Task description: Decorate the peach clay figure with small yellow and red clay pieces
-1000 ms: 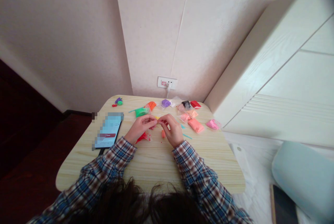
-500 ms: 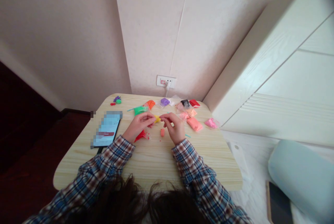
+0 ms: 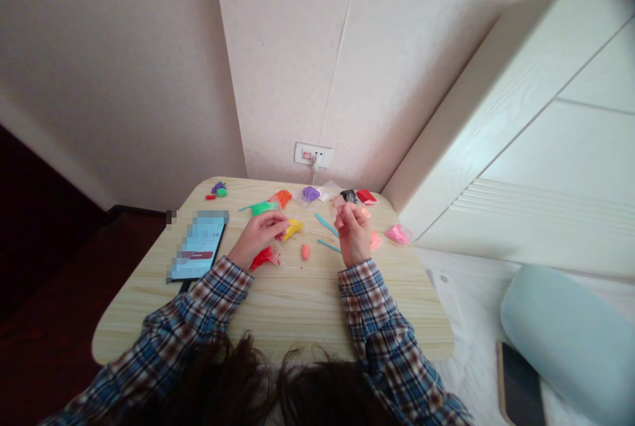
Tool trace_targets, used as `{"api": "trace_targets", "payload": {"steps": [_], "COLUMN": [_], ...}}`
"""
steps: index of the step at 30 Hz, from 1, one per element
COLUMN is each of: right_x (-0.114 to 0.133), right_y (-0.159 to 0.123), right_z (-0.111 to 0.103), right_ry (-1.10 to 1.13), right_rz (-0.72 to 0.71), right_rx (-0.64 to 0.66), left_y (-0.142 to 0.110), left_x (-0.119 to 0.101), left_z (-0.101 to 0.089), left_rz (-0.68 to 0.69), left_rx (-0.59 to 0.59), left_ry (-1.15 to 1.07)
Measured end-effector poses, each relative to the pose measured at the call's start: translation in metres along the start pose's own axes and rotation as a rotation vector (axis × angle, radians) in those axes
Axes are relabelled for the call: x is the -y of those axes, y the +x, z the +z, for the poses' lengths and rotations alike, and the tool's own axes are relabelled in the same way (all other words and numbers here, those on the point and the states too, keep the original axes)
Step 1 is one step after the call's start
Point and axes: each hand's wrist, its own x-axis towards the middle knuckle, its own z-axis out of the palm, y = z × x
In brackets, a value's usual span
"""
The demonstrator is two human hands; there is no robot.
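Note:
My left hand [image 3: 261,237] is pinched over the left middle of the table, between the green clay packet [image 3: 262,208] and the red clay packet [image 3: 265,256]. What its fingertips hold, if anything, is too small to make out. A yellow clay packet [image 3: 294,229] lies just beyond those fingertips. My right hand [image 3: 354,234] is raised with thumb and fingers pressed together, in front of the peach clay packets; its contents cannot be made out. Two blue modelling tools [image 3: 325,223] lie beside it. A small coral lump of clay [image 3: 305,252] sits on the table between my hands.
A phone [image 3: 200,245] lies at the left. Small purple, green and red clay pieces [image 3: 219,190] are at the far left corner. Orange [image 3: 282,198], purple [image 3: 310,194], black [image 3: 349,196] and red packets [image 3: 366,196] line the back edge; a pink packet [image 3: 398,234] lies right.
My hands were together and have drawn apart. The right hand has moved right and up, uncovering the yellow packet and the blue tools. The left hand has barely moved.

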Motion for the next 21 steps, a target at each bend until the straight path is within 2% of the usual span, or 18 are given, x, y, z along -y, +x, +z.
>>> {"api": "trace_targets", "payload": {"steps": [5,10,15,21], "right_x": [0.0015,0.0024,-0.0007,-0.0050], "right_y": [0.0032,-0.0004,-0.0033,-0.0023], "right_z": [-0.0066,-0.0027,0.0000,-0.0021], "right_ry": [0.123,0.101,-0.038,-0.336], "right_rz": [0.092,0.217,0.259,0.228], "right_rx": [-0.041,0.057,0.131,0.210], "left_y": [0.0004,0.0010,0.0003,-0.0002], "left_x": [0.0013,0.0026,0.0013,0.0008], "left_z": [-0.0004,-0.0006,0.0001,0.0017], "left_rz": [0.000,0.003,0.001,0.001], "left_rx": [0.003,0.011,0.010,0.012], "left_ry": [0.004,0.002,-0.002,-0.007]}}
